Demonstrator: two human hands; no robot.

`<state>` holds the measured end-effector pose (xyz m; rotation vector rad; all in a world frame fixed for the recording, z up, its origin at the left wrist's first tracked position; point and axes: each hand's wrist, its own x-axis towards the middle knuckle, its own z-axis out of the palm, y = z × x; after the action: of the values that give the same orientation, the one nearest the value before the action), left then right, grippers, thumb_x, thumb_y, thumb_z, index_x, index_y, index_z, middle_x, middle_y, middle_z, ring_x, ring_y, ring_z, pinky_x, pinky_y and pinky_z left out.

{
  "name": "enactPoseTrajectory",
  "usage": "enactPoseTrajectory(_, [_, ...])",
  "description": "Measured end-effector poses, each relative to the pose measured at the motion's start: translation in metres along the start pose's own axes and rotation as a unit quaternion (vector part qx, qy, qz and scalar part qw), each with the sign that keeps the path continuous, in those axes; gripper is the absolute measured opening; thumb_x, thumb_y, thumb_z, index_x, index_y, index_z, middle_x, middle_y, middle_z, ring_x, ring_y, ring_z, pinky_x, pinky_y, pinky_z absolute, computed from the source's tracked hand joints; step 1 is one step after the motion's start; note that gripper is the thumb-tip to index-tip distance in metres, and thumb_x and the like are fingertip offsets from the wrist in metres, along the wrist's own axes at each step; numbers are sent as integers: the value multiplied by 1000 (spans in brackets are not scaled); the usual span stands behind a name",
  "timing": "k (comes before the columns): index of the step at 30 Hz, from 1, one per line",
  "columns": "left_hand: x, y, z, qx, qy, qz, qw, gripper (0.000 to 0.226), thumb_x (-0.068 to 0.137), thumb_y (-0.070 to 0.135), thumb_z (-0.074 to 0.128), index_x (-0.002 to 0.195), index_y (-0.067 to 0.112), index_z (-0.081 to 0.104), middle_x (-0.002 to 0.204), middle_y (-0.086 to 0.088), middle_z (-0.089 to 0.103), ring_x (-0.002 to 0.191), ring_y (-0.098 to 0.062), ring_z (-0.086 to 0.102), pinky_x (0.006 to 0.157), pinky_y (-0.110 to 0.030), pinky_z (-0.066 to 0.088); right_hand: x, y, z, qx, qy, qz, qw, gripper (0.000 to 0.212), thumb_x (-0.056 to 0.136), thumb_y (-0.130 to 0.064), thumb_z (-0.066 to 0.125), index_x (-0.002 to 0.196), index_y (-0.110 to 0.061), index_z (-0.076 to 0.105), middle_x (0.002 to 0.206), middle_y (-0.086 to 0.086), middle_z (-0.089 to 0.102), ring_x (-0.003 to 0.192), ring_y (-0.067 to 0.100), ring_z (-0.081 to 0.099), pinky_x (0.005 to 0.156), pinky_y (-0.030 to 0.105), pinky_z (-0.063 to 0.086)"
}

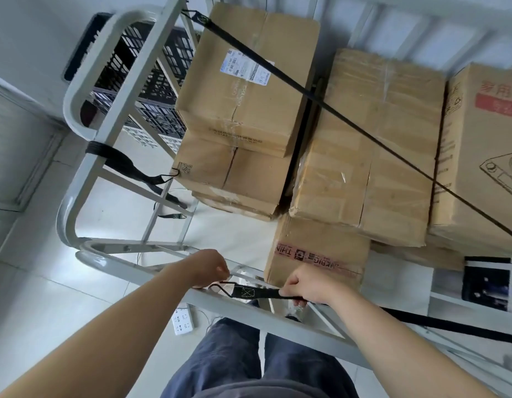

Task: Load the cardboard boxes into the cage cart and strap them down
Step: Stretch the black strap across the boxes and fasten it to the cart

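Observation:
Several brown cardboard boxes (372, 145) stand stacked inside the grey cage cart (111, 73). One black strap (349, 122) runs taut diagonally across their tops, from a hook at the far left rail toward the right. At the cart's near rail, my right hand (302, 284) grips a second black strap (260, 293) just behind its stitched end. My left hand (210, 267) pinches that strap's metal hook (220, 287) at the near rail. The strap trails off to the right below my right forearm.
Another black strap (119, 162) is wound on the cart's left rail, its hook hanging by a lower box. A black plastic crate (151, 81) stands beyond the cart's left side. A white power strip (183, 318) lies on the tiled floor by my legs.

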<state>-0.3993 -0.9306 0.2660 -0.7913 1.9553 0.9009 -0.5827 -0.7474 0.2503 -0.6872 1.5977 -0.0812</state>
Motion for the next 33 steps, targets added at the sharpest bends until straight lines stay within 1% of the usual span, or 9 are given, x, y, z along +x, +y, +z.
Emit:
enactPoseTrajectory(4, [-17, 14, 0, -2, 94, -43, 995, 29, 96, 30, 50, 113, 18, 70, 118, 0, 67, 108, -19, 60, 94, -33, 48, -15, 4, -5, -39, 40, -38, 998, 10, 87, -30, 64, 85, -28, 74, 92, -15, 71, 83, 2, 63, 78, 24, 46])
enactPoseTrajectory(9, [-45, 25, -10, -7, 260, -88, 962, 34, 97, 39, 45, 123, 26, 62, 119, 6, 66, 111, -18, 59, 91, -30, 48, -35, -16, -37, -95, 162, -84, 979, 32, 95, -28, 52, 126, -26, 60, 129, -9, 59, 114, 13, 56, 97, 31, 45])
enactPoseTrajectory(12, [-66, 18, -23, -6, 348, -94, 933, 33, 97, 40, 44, 124, 29, 60, 118, 9, 65, 109, -16, 59, 87, -29, 47, -46, -41, -54, -129, 225, -116, 959, 37, 96, -27, 48, 132, -24, 54, 130, -4, 60, 115, 17, 57, 97, 36, 47])
enactPoseTrajectory(15, [-88, -5, -44, -10, 422, -110, 900, 30, 96, 39, 45, 116, 28, 64, 113, 7, 66, 104, -19, 60, 82, -31, 49, -54, -79, -68, -174, 264, -143, 938, 40, 97, -27, 46, 137, -21, 50, 134, -2, 56, 115, 17, 57, 92, 32, 49])
enactPoseTrajectory(19, [-114, -63, -83, -35, 514, -130, 847, 25, 93, 33, 52, 111, 27, 68, 107, 3, 69, 95, -22, 63, 75, -32, 51, -51, -150, -76, -203, 299, -192, 912, 39, 97, -28, 46, 135, -23, 51, 141, -5, 50, 120, 15, 54, 98, 33, 47])
enactPoseTrajectory(21, [-119, -98, -104, -69, 526, -145, 835, 23, 92, 31, 53, 109, 26, 68, 106, -1, 69, 94, -25, 63, 75, -35, 53, -40, -190, -74, -203, 302, -214, 906, 37, 97, -27, 46, 133, -23, 54, 138, -5, 52, 122, 15, 52, 100, 33, 44])
enactPoseTrajectory(24, [-117, -145, -133, -111, 514, -178, 832, 34, 93, 35, 54, 124, 22, 62, 114, -2, 67, 100, -26, 63, 82, -37, 53, -11, -251, -65, -168, 294, -234, 911, 33, 96, -26, 48, 127, -21, 60, 131, -6, 58, 118, 14, 54, 98, 28, 44])
enactPoseTrajectory(29, [-92, -195, -168, -136, 479, -152, 854, 41, 93, 36, 56, 131, 22, 56, 120, 1, 66, 105, -20, 62, 90, -35, 51, 56, -329, -36, -71, 257, -248, 931, 29, 91, -25, 57, 119, -21, 65, 116, -5, 67, 101, 8, 60, 78, 16, 41])
enactPoseTrajectory(33, [-68, -211, -190, -140, 437, -113, 881, 46, 93, 44, 54, 134, 24, 52, 122, 3, 63, 109, -20, 59, 90, -35, 49, 109, -358, -19, -35, 228, -222, 947, 38, 87, -30, 63, 124, -24, 61, 116, -3, 64, 103, 16, 60, 85, 26, 46])
